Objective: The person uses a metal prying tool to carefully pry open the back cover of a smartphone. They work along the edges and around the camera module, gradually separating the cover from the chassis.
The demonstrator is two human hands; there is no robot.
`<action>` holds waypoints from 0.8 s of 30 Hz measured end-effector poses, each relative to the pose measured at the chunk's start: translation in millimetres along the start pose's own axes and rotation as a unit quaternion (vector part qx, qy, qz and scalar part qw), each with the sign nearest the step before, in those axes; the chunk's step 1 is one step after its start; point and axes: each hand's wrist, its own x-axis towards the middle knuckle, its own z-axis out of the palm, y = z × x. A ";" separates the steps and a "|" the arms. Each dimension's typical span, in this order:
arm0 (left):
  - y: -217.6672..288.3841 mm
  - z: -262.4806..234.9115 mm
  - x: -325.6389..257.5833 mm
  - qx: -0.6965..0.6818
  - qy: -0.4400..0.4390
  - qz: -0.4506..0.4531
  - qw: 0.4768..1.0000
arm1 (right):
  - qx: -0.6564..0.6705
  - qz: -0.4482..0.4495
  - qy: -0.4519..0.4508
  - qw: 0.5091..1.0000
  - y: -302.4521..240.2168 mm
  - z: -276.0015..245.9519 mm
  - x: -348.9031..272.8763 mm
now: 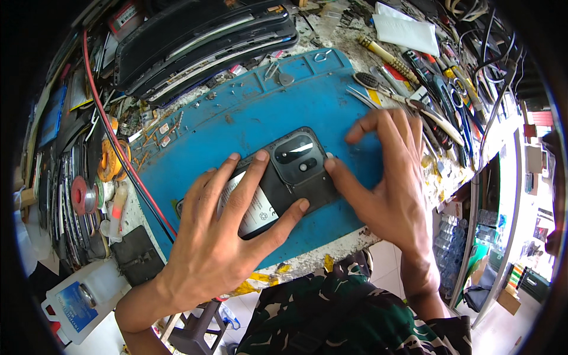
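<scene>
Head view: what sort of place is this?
Likely a phone repair workshop: an opened phone with its battery exposed lies on a blue mat, near a red wire spool and crowded hand tools.

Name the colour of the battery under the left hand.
The battery is mostly white, best seen in the head view.

Stacked black panels (177, 36) upper left; orange spool (105, 163) near red-rimmed spool (78, 192), left; white packet (408, 34) upper right; whitish jug (109, 283) lower left.

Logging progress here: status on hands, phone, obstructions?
Left hand on opened smartphone; right hand beside its camera module. Smartphone on blue mat. In the way: left hand, partly covering battery.
</scene>
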 end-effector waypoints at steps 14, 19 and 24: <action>-0.3 1.5 0.8 -0.003 0.009 0.007 1.000 | 0.004 -0.014 0.019 1.000 2.0 5.9 12.6; 1.2 1.0 0.7 -0.006 0.008 0.002 1.000 | 0.008 -0.034 0.039 0.999 -3.5 5.3 16.0; -0.5 0.7 -0.2 0.002 0.012 0.006 1.000 | 0.009 0.008 0.004 1.000 -2.7 7.4 13.6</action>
